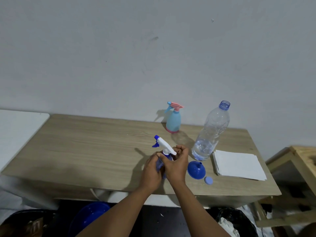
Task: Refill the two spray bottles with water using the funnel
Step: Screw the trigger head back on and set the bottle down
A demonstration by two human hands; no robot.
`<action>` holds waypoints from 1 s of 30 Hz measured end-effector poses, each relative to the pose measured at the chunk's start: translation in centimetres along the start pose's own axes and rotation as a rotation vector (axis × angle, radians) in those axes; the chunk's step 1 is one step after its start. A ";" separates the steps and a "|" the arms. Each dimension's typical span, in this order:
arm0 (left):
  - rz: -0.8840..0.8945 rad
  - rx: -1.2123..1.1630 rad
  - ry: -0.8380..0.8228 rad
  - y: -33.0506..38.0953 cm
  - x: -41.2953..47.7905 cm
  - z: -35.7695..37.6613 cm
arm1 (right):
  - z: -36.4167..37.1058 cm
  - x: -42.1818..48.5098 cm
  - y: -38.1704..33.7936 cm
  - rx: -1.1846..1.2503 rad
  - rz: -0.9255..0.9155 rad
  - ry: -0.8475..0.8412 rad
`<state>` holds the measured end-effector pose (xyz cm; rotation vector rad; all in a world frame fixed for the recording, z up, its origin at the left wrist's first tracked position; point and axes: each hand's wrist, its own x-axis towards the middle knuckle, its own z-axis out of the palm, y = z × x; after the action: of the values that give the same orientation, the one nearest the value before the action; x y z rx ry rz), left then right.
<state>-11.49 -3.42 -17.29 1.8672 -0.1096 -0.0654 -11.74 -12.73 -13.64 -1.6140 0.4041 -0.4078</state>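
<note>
Blue-bodied spray bottle (161,165) stands near the desk's (85,151) front edge, left hand (151,173) wrapped around its body, right hand (177,165) gripping its white trigger head (165,146). Beside it lies the funnel (196,169); the light-blue spray bottle (173,121) stands at the back edge.

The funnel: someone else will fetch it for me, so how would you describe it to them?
On the wooden table, look near the front edge, right of the hands gripping a spray bottle. The funnel sits mouth-down, spout up, before the big clear water bottle. It is solid dark blue; the bottle cap beside it is paler and flat.
</note>
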 end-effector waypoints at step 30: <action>0.011 0.008 0.025 0.0 1.4 -1.0 | -1.3 0.3 1.3 -0.180 -0.107 -0.145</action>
<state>-10.04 -2.64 -16.97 1.8750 -0.1032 -0.0339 -12.15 -14.08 -14.79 -1.8338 0.2502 -0.3397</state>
